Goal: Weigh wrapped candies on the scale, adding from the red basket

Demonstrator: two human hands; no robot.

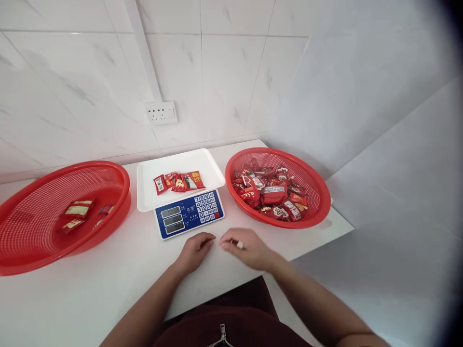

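Close to the table's front edge, my left hand (196, 251) rests with curled fingers, just below the blue keypad of a scale (191, 213). Beside it, my right hand (246, 246) is also curled, with a small whitish bit showing at its fingers that I cannot make out. The hands are a little apart. On the scale sits a white tray (181, 161) holding several red snack packets (192, 180). To the right, a red basket (318, 193) is full of red packets. A second red basket (119, 193) at the left holds a few packets.
The white table (108, 284) meets a tiled wall at the back, where a power socket (161, 113) is mounted above the tray. A grey wall stands on the right, past the table's right corner.
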